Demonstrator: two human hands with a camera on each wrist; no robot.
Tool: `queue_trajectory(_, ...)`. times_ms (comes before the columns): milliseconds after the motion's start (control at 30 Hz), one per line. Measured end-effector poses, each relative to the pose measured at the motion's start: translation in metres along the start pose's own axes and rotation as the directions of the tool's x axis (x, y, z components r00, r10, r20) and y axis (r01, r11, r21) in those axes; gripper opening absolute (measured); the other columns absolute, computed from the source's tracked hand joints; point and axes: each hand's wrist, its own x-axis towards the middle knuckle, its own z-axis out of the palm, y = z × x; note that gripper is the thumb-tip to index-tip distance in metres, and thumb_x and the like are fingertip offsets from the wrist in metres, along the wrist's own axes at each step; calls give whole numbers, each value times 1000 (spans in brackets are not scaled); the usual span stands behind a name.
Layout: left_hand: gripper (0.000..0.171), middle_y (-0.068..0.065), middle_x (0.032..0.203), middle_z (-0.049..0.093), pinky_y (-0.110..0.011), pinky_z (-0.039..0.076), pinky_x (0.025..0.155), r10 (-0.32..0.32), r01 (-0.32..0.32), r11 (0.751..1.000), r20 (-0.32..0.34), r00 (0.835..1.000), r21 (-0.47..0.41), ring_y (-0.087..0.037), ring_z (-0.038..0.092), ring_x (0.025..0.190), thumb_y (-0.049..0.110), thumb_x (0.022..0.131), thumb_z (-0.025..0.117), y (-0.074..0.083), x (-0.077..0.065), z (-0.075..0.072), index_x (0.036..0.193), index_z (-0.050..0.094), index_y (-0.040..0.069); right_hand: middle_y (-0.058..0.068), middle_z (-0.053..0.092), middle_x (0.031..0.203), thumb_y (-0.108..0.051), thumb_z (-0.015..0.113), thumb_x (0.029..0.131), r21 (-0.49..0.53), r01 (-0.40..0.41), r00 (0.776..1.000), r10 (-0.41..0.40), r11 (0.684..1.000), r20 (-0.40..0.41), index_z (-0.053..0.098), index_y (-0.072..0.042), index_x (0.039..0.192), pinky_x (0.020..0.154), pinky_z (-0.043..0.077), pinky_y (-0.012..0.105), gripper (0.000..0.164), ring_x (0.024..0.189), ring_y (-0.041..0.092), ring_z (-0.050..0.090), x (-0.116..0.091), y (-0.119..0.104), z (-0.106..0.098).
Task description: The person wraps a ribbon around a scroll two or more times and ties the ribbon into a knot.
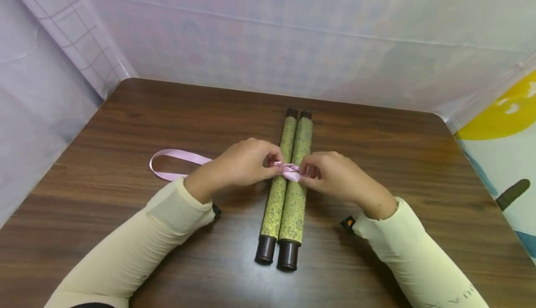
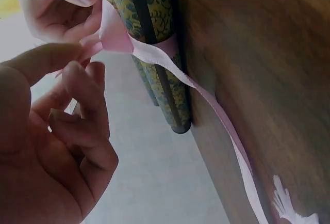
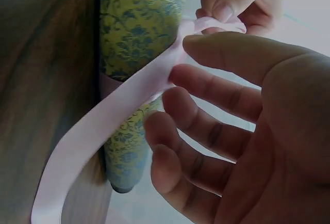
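Note:
Two scroll-like rolls covered in yellow-green floral cloth, the left roll (image 1: 274, 208) and the right roll (image 1: 294, 210), lie side by side with dark end caps. A pink ribbon (image 1: 291, 176) wraps round their middle, where it is twisted or looped on top. My left hand (image 1: 247, 163) pinches a piece of ribbon between thumb and forefinger, its other fingers curled. From the other side, my right hand (image 1: 337, 175) pinches the ribbon close to the crossing; in the right wrist view its thumb and forefinger meet at the ribbon (image 3: 139, 84), the remaining fingers loosely bent.
Left of the rolls, a long ribbon loop (image 1: 161, 174) trails over the brown wooden table (image 1: 125, 126). The left wrist view shows a frayed white-pink end (image 2: 289, 203) on the wood. Pale patterned sheeting (image 1: 251, 43) hangs behind the table's back edge.

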Motion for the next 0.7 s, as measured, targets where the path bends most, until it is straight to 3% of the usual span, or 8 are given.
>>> queue_trajectory(133,5,9,75,62,-26,44,53,24,-25,1000,48,999,10,-9,51,61,30,85,66,1,0,0,85,68,25,-5,61,66,-26,70,83,9,-21,999,22,1000,-31,65,-16,90,47,46,27,13,54,7,52,0,2,4)
queue_trajectory(267,5,10,76,62,-25,45,53,38,-40,999,71,997,18,-9,52,61,29,86,65,1,-1,-1,87,69,25,-4,58,64,-26,70,83,21,20,999,-19,1000,-49,66,-16,94,44,42,27,16,51,8,48,3,-1,8)
queue_trajectory(467,4,11,80,63,-26,48,58,47,-50,998,75,996,32,-7,53,65,28,86,66,1,-3,-2,88,68,26,-6,54,64,-27,68,84,9,111,992,-111,994,-56,64,-19,83,45,40,26,9,54,8,45,5,-6,12)
queue_trajectory(700,6,13,81,63,-25,48,60,61,-65,997,81,995,47,-4,54,69,30,86,65,2,-2,-1,88,69,26,-5,55,67,-18,70,82,-23,111,989,-112,994,-98,64,-18,78,47,43,25,6,57,9,48,5,-6,9)
